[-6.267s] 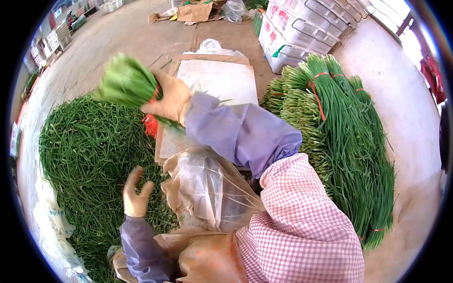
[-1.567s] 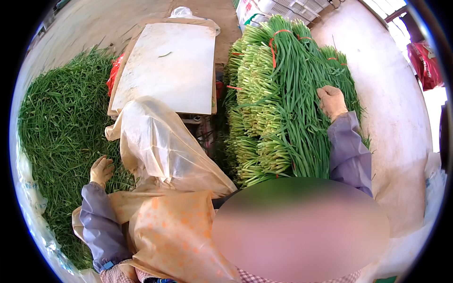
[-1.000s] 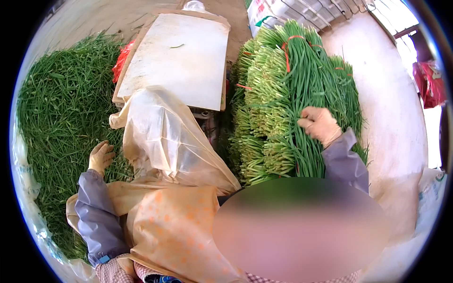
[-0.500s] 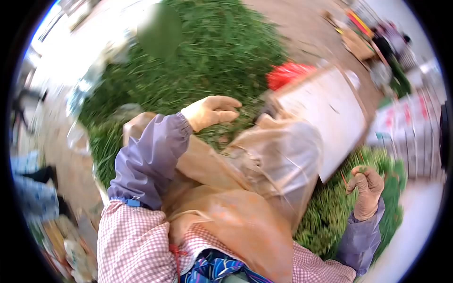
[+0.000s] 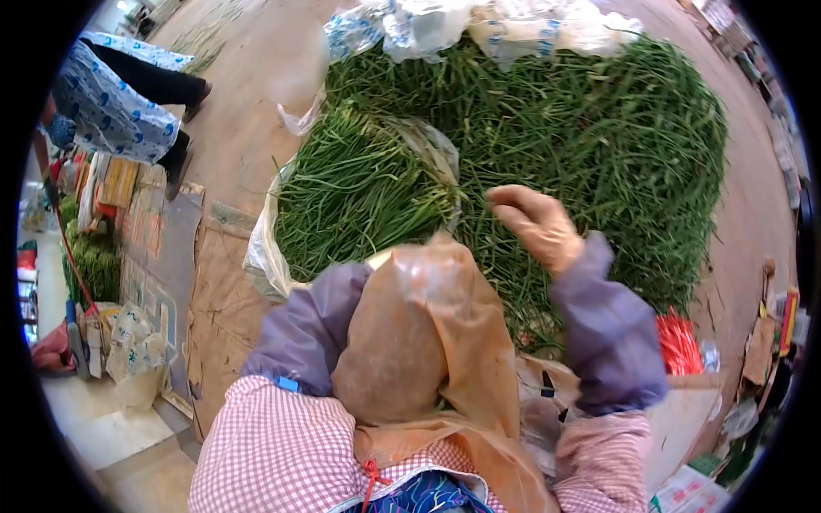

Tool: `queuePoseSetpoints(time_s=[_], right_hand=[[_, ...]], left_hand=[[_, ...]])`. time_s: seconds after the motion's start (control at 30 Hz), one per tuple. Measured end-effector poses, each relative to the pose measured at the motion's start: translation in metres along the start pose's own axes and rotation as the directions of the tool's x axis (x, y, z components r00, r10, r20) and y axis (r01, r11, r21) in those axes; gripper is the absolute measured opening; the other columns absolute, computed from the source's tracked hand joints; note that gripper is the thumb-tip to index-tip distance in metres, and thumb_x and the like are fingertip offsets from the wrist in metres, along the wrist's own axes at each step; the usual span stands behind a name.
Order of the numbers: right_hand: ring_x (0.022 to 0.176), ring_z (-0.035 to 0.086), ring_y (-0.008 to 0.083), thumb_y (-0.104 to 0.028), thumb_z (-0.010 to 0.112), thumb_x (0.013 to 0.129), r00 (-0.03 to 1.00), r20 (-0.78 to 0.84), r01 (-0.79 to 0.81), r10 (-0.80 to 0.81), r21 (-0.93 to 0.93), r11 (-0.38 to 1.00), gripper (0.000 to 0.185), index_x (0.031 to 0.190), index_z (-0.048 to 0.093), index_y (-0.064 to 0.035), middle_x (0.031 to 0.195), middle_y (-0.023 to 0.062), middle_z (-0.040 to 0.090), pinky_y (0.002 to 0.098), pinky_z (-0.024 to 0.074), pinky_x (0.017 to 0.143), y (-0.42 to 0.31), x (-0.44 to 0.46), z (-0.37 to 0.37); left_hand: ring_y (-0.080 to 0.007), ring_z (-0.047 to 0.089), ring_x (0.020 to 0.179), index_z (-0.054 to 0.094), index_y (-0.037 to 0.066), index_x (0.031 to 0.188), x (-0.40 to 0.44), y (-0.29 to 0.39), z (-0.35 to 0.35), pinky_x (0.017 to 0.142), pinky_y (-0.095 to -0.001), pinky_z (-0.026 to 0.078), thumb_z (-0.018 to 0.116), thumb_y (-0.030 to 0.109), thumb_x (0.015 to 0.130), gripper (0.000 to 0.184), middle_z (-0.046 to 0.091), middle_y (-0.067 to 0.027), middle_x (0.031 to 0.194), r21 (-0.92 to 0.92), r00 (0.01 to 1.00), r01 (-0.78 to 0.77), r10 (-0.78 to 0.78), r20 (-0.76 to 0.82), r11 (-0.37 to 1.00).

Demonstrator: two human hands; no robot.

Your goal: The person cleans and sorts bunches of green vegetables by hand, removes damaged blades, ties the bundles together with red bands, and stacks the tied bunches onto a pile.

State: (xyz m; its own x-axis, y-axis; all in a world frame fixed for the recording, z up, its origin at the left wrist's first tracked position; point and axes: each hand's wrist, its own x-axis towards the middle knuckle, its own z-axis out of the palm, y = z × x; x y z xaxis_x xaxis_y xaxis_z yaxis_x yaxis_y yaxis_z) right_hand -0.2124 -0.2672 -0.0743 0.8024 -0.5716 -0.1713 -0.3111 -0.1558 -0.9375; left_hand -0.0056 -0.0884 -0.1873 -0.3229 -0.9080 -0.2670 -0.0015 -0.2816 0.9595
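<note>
My right hand [image 5: 540, 229], in a thin pale glove, hovers over a large heap of long thin green stalks [image 5: 590, 145], which look like chives. Its fingers reach left with a gap between thumb and forefinger, and nothing shows in them. Only a pale sliver of my left hand [image 5: 381, 257] shows behind my apron-covered knee [image 5: 398, 333]; its fingers are hidden. That hand is nearest to a plastic bag [image 5: 262, 256] of straighter green stalks [image 5: 359, 192], at the left of the heap.
Clear plastic bags with blue print [image 5: 436, 30] line the heap's far edge. Red plastic strips [image 5: 678, 344] lie at right beside a pale board [image 5: 680, 419]. Flattened cardboard [image 5: 227, 316] covers the floor at left. Another person in a patterned apron [image 5: 120, 103] stands at upper left.
My view has swung left. My right hand has moved from the bundled greens at right to above the heap, its pinch loosened. My left hand has dropped behind my knee.
</note>
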Motion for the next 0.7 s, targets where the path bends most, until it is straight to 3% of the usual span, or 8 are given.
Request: queuePoseSetpoints(time_s=[0.13,0.23,0.33,0.4,0.47,0.6,0.63,0.7], right_hand=[[0.093,0.057,0.0132,-0.026,0.061,0.094,0.96,0.274,-0.126,0.048,0.275,0.953,0.028,0.11,0.063,-0.0034,0.098,0.0039,0.064,0.0301,0.0471,0.083,0.082,0.078,0.134],[0.095,0.058,0.0195,-0.027,0.059,0.093,0.913,0.392,-0.21,0.114,0.214,0.954,0.03,0.111,0.062,-0.0033,0.101,0.0093,0.064,0.0332,0.0468,0.085,0.159,0.072,0.211],[0.101,0.061,0.029,-0.026,0.058,0.091,0.903,0.319,-0.358,0.289,0.185,0.915,0.032,0.115,0.061,-0.0041,0.107,0.0169,0.065,0.0371,0.0466,0.088,0.204,0.053,0.243],[0.101,0.061,0.0325,-0.025,0.057,0.091,0.908,0.258,-0.376,0.329,0.159,0.913,0.032,0.116,0.06,-0.0051,0.109,0.0186,0.064,0.0388,0.0466,0.088,0.222,0.052,0.247],[0.102,0.061,0.0357,-0.024,0.057,0.09,0.938,0.188,-0.311,0.292,0.083,0.947,0.032,0.116,0.06,-0.006,0.112,0.0197,0.063,0.0404,0.0467,0.089,0.228,0.056,0.241],[0.091,0.063,0.0368,-0.031,0.058,0.085,0.931,0.335,0.048,0.141,-0.499,0.865,0.032,0.097,0.064,-0.0019,0.096,0.0222,0.065,0.0441,0.05,0.079,0.227,0.067,0.24],[0.087,0.062,0.0411,-0.033,0.058,0.08,0.936,0.353,0.189,0.009,-0.521,0.833,0.033,0.092,0.064,-0.0029,0.092,0.0225,0.065,0.0472,0.0501,0.075,0.232,0.068,0.238],[0.086,0.063,0.0406,-0.033,0.058,0.08,0.906,0.409,0.147,0.105,-0.538,0.83,0.032,0.091,0.064,-0.0031,0.091,0.0221,0.066,0.0472,0.0503,0.075,0.243,0.074,0.238]], left_hand=[[-0.0201,0.063,0.098,0.06,0.001,0.117,-0.029,-0.025,-0.012,0.088,-0.0311,0.048,0.06,0.021,0.089,0.035,0.066,-0.0126,0.109,-0.088,0.955,0.293,-0.296,-0.025,0.952],[-0.0221,0.066,0.09,0.067,0.004,0.107,-0.036,-0.076,-0.048,0.082,-0.0323,0.051,0.061,0.019,0.086,0.026,0.07,-0.0126,0.098,0.216,0.71,0.654,-0.489,-0.507,0.725],[-0.0249,0.068,0.089,0.067,0.002,0.105,-0.022,-0.078,-0.081,0.079,-0.0335,0.053,0.064,0.015,0.083,0.025,0.069,-0.016,0.097,0.251,0.603,0.537,-0.159,-0.782,0.805],[-0.0281,0.065,0.097,0.063,0.001,0.111,0.003,-0.077,-0.088,0.085,-0.0361,0.052,0.067,0.016,0.08,0.035,0.067,-0.0178,0.105,0.441,0.699,0.425,0.023,-0.715,0.79],[-0.0335,0.059,0.109,0.056,-0.002,0.121,0.031,-0.087,-0.087,0.096,-0.0396,0.047,0.07,0.017,0.075,0.052,0.061,-0.0207,0.117,0.754,0.855,0.187,0.274,-0.441,0.63],[-0.0391,0.035,0.132,0.027,-0.003,0.142,0.078,-0.114,-0.075,0.108,-0.0417,0.033,0.078,0.018,0.064,0.095,0.035,-0.0248,0.142,0.829,0.864,0.322,0.217,-0.455,0.457],[-0.0378,0.035,0.132,0.025,-0.003,0.143,0.081,-0.12,-0.077,0.108,-0.0416,0.033,0.08,0.02,0.063,0.099,0.034,-0.0233,0.143,0.81,0.838,0.353,0.228,-0.497,0.469],[-0.035,0.035,0.132,0.02,-0.002,0.145,0.087,-0.133,-0.079,0.108,-0.0415,0.032,0.082,0.023,0.061,0.108,0.034,-0.0204,0.143,0.768,0.783,0.407,0.244,-0.572,0.495]])
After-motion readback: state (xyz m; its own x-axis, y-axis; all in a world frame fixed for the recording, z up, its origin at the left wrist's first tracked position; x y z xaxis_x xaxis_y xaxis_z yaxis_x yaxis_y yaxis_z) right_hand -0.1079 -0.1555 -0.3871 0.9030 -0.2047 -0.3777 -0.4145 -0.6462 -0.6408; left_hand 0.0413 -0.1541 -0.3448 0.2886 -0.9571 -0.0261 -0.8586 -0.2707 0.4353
